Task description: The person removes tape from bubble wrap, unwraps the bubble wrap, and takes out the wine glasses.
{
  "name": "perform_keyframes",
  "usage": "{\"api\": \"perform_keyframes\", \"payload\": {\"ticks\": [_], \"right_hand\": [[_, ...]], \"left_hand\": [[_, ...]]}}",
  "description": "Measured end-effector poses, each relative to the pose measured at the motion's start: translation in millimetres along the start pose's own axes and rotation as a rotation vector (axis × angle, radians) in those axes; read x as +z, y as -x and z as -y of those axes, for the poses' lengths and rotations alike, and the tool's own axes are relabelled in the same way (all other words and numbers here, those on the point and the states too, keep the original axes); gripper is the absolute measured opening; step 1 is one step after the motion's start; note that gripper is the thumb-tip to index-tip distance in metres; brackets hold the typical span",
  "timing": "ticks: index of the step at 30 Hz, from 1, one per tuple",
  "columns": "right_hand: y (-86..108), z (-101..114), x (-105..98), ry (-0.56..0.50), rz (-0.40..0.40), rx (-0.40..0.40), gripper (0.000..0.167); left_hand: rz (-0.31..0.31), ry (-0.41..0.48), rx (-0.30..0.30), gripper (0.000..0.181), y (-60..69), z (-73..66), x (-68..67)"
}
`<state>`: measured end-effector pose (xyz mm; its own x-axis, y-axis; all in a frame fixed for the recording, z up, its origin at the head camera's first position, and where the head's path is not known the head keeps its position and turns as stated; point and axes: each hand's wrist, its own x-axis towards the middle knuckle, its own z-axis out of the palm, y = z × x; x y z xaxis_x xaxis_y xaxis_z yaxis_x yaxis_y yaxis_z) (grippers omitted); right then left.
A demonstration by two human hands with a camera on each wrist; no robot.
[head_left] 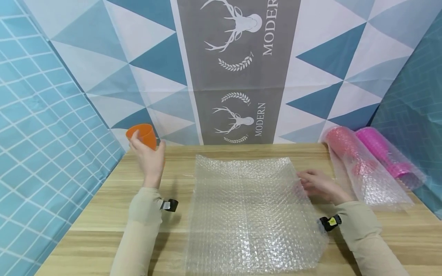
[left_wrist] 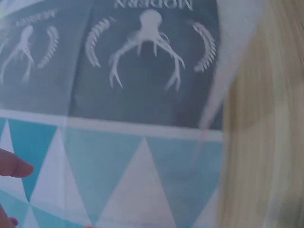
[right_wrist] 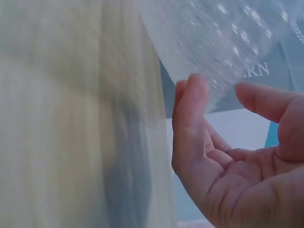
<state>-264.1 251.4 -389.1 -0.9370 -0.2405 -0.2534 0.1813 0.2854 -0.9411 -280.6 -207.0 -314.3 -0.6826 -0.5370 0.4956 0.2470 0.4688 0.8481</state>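
L hand (head_left: 149, 160) grips orange cup (head_left: 149, 136), pt hidden; R hand (head_left: 322, 186) loose nr bubble wrap (head_left: 248, 214), contact unclear

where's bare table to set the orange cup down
Table left of the bubble wrap, up to the blue wall, though the left arm crosses it. A thin strip lies between bubble wrap and backdrop. Crowded: back right, with red bundle and pink bundle, and the bubble wrap's right edge, by the right hand.

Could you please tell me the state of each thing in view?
Orange cup: held in left hand, rim up
Clear bubble wrap sheet: spread open
Red item: wrapped, lying down
Pink item: wrapped, lying down
Right hand: at sheet's right edge, thumb held apart
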Motion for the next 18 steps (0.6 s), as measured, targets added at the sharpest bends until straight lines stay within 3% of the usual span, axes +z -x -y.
{"api": "perform_keyframes", "payload": {"ticks": [5, 8, 11, 15, 18], "right_hand": [[-2.2, -4, -16, -0.017, -0.027, -0.023, 0.044], [-5.8, -11, -28, 0.043, -0.099, -0.066, 0.047], [-2.9, -10, -33, 0.115, -0.178, -0.135, 0.048], [11.7, 6, -34, 0.222, -0.216, -0.193, 0.049], [15.7, 9, -38, 0.285, -0.265, -0.206, 0.047]], "left_hand": [[0.078, 0.063, 0.007, 0.062, 8.2, -12.7, 4.1], [0.127, 0.1, 0.018, 0.054, 12.1, -19.5, 7.4], [0.185, 0.078, 0.06, 0.041, 17.1, -24.7, 12.3], [0.251, 0.022, 0.133, 0.03, 25.7, -30.5, 21.6], [0.3, 0.01, 0.137, 0.027, 31.7, -36.0, 29.0]]}}
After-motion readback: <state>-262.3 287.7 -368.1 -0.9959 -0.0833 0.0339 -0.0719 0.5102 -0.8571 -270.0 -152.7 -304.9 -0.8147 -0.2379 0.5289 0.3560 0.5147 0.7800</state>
